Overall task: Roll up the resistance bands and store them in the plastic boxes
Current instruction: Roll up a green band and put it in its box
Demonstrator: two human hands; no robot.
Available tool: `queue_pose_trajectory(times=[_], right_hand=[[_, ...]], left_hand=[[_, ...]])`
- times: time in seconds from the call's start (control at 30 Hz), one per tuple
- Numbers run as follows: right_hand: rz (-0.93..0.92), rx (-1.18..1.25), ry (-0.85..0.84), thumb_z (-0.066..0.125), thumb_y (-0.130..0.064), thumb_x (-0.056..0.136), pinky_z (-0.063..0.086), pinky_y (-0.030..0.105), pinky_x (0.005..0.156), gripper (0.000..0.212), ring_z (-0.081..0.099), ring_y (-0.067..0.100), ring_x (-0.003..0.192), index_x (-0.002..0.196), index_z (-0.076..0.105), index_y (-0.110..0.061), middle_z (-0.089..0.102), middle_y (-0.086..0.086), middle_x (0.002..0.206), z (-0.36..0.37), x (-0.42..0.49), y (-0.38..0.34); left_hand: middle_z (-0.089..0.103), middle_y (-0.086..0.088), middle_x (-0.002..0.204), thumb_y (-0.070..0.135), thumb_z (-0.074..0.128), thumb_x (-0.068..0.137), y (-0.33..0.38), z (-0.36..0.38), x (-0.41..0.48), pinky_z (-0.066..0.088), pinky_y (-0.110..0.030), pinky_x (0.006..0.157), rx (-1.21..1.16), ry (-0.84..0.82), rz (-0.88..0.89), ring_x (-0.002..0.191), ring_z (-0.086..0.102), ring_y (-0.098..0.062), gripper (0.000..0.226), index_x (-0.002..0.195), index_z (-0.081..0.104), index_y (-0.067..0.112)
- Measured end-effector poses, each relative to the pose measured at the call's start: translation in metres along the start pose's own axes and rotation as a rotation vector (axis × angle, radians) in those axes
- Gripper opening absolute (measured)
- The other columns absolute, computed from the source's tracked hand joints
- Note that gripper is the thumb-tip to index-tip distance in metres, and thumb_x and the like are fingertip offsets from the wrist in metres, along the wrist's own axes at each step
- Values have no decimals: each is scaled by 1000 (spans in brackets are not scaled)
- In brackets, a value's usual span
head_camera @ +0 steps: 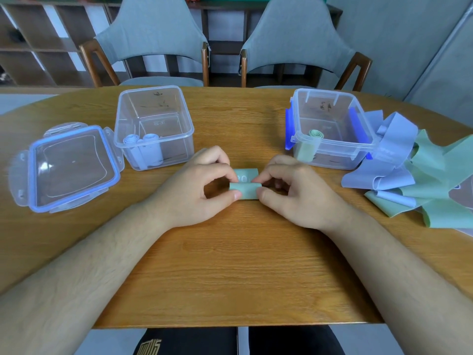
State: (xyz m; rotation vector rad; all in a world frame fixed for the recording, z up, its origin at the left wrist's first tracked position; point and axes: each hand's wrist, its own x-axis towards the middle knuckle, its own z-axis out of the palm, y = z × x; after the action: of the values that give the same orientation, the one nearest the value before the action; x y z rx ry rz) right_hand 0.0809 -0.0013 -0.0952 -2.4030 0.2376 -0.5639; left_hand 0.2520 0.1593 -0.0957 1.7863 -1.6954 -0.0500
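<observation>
Now, head view, the only one. I have a green band at mid-table, between the two boxes and nearer to me than either. My left hand pinches its left end between thumb and forefinger. My right hand pinches the right end the same way. Both grips are closed on the band. The rolled part lies on the near side. A short flat tail with pale print on it runs away from me on the wooden table.

Far left: a clear box, open, with lilac rolls stood in its near left corner. Its blue-edged lid lies flat just left of it. Far right: a latched box with blue clips, open, holding one green roll in its near left corner. To the right of that box is a heap of loose bands, lilac and green, unrolled.

Step in hand, as I judge it: the last turns of rolling this band. Little tail is left.

Next move calls for turning the roll over the tail with even pressure at both ends. Then it needs one hand tight around it so it does not spring open. Green seems to go in the right-hand box, beside the roll already there.
</observation>
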Motion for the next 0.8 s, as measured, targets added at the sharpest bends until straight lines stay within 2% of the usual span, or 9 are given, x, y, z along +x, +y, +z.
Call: queue_pose_trajectory(times=[0.1, 0.17, 0.23, 0.3, 0.43, 0.5, 0.6, 0.7, 0.8], right_hand=[[-21, -25, 20, 68, -23, 87, 39, 11, 72, 19, 55, 13, 80, 104, 74, -16, 57, -2, 96, 1, 0, 0], [-48, -29, 46, 68, -15, 90, 40, 12, 74, 20, 54, 13, 81, 110, 69, -16, 55, -2, 98, 2, 0, -2], [-77, -36, 75, 65, -11, 93, 40, 13, 74, 15, 52, 11, 80, 107, 66, -15, 54, -4, 98, 2, 0, -3], [-79, -52, 72, 66, -14, 92, 39, 11, 74, 13, 51, 7, 80, 105, 66, -16, 53, -6, 100, 2, 1, -3], [-42, -93, 50, 74, -23, 86, 38, 9, 79, 28, 50, 0, 84, 113, 66, -19, 52, -7, 106, 5, 3, 4], [-43, -115, 58, 70, -23, 89, 37, 10, 78, 25, 49, -1, 82, 113, 67, -17, 52, -6, 104, 8, 6, 6], [-29, -117, 88, 58, -30, 97, 38, 11, 77, 23, 51, 0, 82, 111, 67, -14, 53, -6, 98, 10, 7, 5], [-10, -98, 114, 46, -35, 101, 43, 18, 82, 30, 55, 4, 88, 107, 66, -14, 55, -5, 96, 8, 7, 4], [-15, -52, 96, 49, -38, 102, 43, 17, 81, 31, 56, 7, 89, 117, 63, -15, 55, -7, 97, 5, 4, 2]], left_hand=[[47, 8, 106, 24, 71, 89, 2, 1, 0, 42, -26, 92, 2, 5, 19, 105, 51, -12, 21, 110, 67, 22], [49, 9, 106, 20, 69, 92, 3, 2, 1, 42, -29, 94, 29, 24, 45, 105, 50, -14, 15, 106, 67, 21], [51, 9, 103, 22, 65, 95, 3, 4, 2, 42, -30, 93, 63, 56, 35, 103, 50, -12, 9, 102, 69, 19], [51, 8, 102, 24, 61, 98, 2, 7, 4, 42, -31, 92, 108, 88, 9, 102, 49, -13, 12, 102, 71, 18], [52, 7, 107, 23, 55, 101, 5, 9, 10, 42, -33, 92, 198, 93, 31, 101, 48, -16, 15, 109, 67, 19], [52, 12, 106, 29, 55, 99, 7, 6, 15, 44, -38, 89, 200, 43, 22, 100, 48, -13, 12, 105, 63, 23], [49, 18, 106, 45, 62, 91, 8, 4, 25, 43, -40, 92, 208, -67, -23, 102, 50, -8, 23, 107, 55, 30], [55, 17, 101, 39, 69, 90, 9, 8, 30, 45, -40, 91, 106, -82, -45, 96, 54, -5, 24, 107, 57, 27], [59, 14, 98, 34, 69, 91, 8, 6, 25, 47, -33, 86, -37, -24, -77, 95, 56, -4, 20, 109, 63, 25]])
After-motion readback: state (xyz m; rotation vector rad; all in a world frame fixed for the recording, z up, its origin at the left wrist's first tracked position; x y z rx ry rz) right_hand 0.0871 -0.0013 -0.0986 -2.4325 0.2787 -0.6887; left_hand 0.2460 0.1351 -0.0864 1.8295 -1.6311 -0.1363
